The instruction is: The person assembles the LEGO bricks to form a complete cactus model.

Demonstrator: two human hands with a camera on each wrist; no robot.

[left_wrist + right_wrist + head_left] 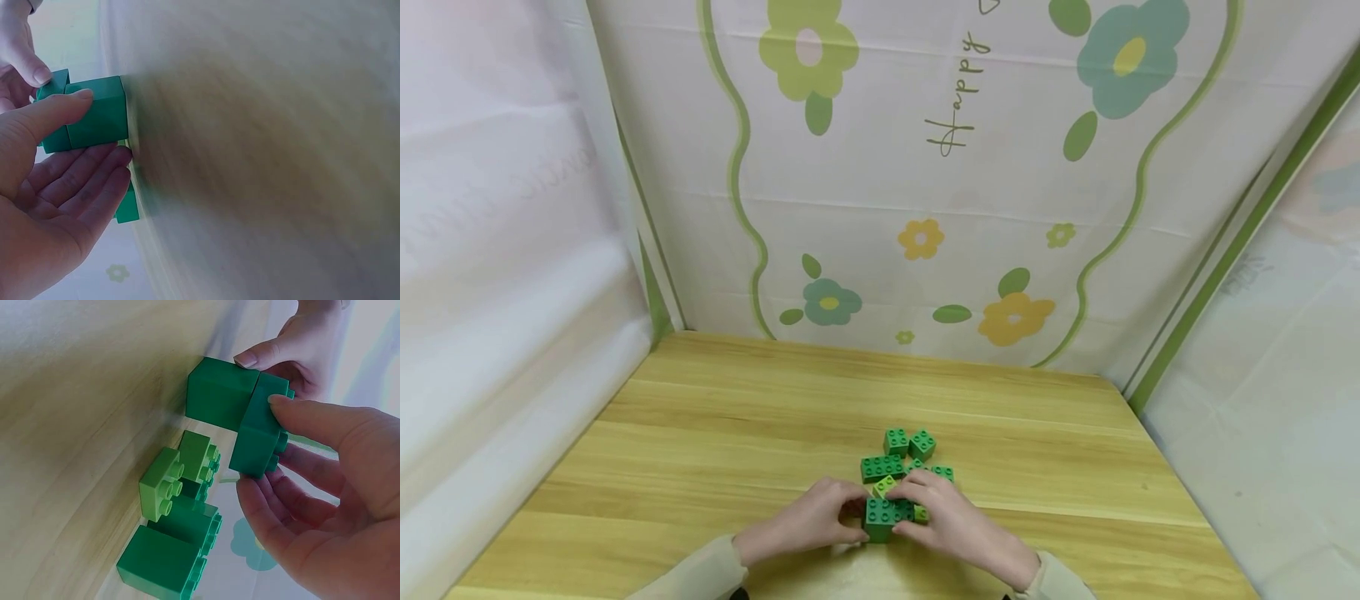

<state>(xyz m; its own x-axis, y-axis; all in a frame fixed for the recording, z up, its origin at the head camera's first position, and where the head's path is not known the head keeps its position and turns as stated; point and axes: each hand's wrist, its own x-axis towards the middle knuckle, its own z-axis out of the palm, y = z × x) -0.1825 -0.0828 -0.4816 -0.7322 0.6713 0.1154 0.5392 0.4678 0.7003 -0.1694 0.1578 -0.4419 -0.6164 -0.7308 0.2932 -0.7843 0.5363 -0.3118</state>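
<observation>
Close to the front of the wooden table, both hands hold two green toy building bricks stacked together. The lower one is a block-shaped brick [103, 115]; on top of it sits a longer brick [255, 434] that juts out to one side, studs up. My left hand [820, 517] has its thumb on the lower brick's side, with the fingers on the far side. Pinching the upper brick between thumb and fingers, my right hand [951, 521] is at its overhanging end. A thin seam shows between the two bricks in the right wrist view.
Just beyond the hands lie loose bricks: a lime brick [161, 481], a long green brick [882, 469], two small green bricks, one [897, 440] beside the other [922, 443], and more partly hidden. Flower-printed cloth walls [850, 183] enclose the wooden table [700, 417].
</observation>
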